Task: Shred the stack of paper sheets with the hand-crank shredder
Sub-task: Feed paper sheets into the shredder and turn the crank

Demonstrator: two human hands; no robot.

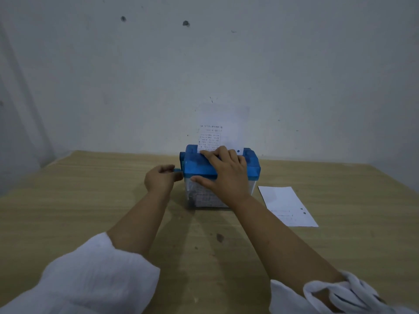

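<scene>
Gripping crank handle [177,170] left hand [159,177]; right hand [223,171] pressing shredder [251,165] lid.

Wooden table [90,200] against scuffed grey wall [204,64].

Left hand [162,179] curled tight, right hand [226,172] flat with fingers [212,153] spread.

Place: plain indoor room, possibly a home or office corner | Evidence: bare, scuffed grey-white wall [226,64] with two dark marks [186,23]; wood-grain table [90,189] set against it; printed sheet [288,205] lying on top | Light: dim, bluish
</scene>
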